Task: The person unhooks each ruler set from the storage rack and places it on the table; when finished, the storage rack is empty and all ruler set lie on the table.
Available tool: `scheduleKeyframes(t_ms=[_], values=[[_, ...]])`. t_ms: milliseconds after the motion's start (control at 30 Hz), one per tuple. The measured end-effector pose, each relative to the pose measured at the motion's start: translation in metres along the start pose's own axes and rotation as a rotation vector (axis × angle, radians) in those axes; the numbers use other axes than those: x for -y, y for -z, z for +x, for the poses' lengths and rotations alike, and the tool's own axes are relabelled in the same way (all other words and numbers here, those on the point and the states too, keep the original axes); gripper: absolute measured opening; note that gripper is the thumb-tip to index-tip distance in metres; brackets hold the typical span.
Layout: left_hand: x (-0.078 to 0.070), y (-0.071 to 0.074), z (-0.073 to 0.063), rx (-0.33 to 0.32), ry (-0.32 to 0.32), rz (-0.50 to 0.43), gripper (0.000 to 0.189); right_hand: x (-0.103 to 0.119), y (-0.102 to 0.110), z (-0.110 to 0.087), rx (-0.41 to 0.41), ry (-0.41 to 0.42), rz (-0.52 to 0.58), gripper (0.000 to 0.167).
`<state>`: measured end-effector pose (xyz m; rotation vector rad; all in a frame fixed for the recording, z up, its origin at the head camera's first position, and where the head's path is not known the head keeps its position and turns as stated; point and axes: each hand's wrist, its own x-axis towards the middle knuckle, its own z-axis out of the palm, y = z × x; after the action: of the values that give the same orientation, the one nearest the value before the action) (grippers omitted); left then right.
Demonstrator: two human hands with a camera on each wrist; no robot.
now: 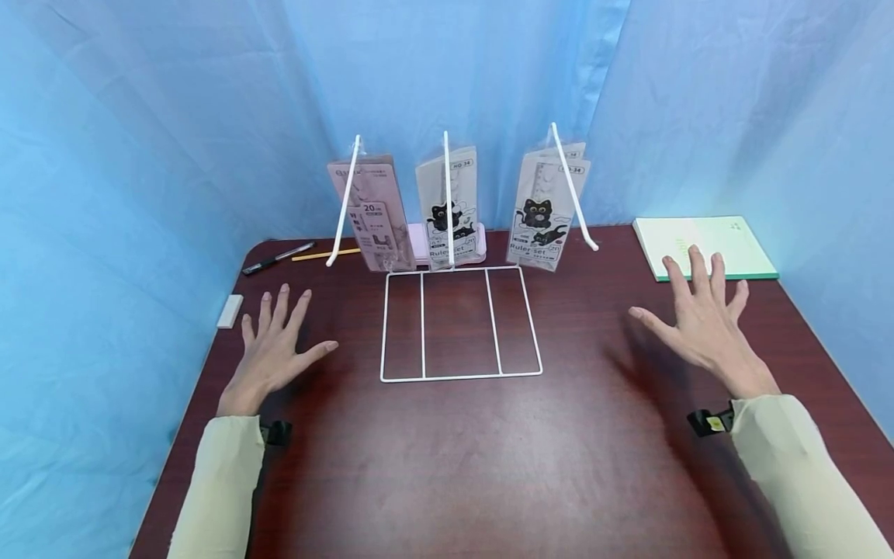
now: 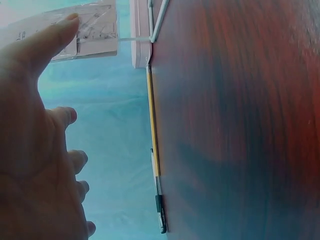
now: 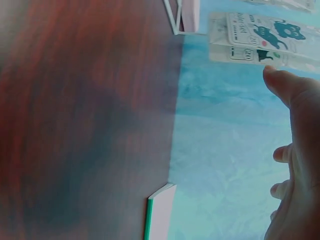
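Observation:
My left hand (image 1: 272,349) hovers over the left of the table with fingers spread, holding nothing. My right hand (image 1: 705,326) is likewise spread and bare on the right, its fingertips overlapping a pale green notepad (image 1: 705,237) in the head view. Between them stands a white wire rack (image 1: 461,378) with three prongs. A pink ruler package (image 1: 380,213) hangs at its left prong. Ruler sets with black cats hang at the middle, one ruler set (image 1: 457,175), and at the right, where a ruler set (image 1: 541,186) overlaps another behind it.
Beyond my left hand lie a black pen (image 1: 268,261), a yellow pencil (image 1: 324,255) and a white eraser (image 1: 230,311). A lilac case (image 1: 419,242) lies behind the rack. Blue curtains (image 1: 174,116) enclose the dark wooden table (image 1: 475,466) at the back and sides.

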<state>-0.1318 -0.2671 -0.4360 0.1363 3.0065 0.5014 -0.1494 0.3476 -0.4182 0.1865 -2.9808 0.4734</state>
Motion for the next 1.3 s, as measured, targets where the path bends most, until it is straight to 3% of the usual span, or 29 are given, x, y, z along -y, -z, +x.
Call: scheduleKeyframes(t_ms=[367,667,933,1133,1300], values=[[-0.015,-0.018,0.003,0.055,-0.02,-0.013,0.104,0.024,0.015,0.014,-0.149,0.041,0.169,0.088],[-0.034,-0.036,0.005,0.083,-0.068,-0.051,0.103,0.05,0.016,0.029,-0.206,0.047,0.357,0.082],[-0.046,-0.049,0.008,0.114,-0.088,-0.106,0.1,0.071,0.005,0.041,-0.246,0.036,0.488,0.072],[-0.052,-0.056,0.012,0.147,-0.084,-0.151,0.101,0.081,-0.009,0.054,-0.227,0.008,0.636,0.065],[-0.054,-0.06,0.015,0.163,-0.097,-0.203,0.1,0.086,-0.023,0.064,-0.228,-0.005,0.697,0.063]])
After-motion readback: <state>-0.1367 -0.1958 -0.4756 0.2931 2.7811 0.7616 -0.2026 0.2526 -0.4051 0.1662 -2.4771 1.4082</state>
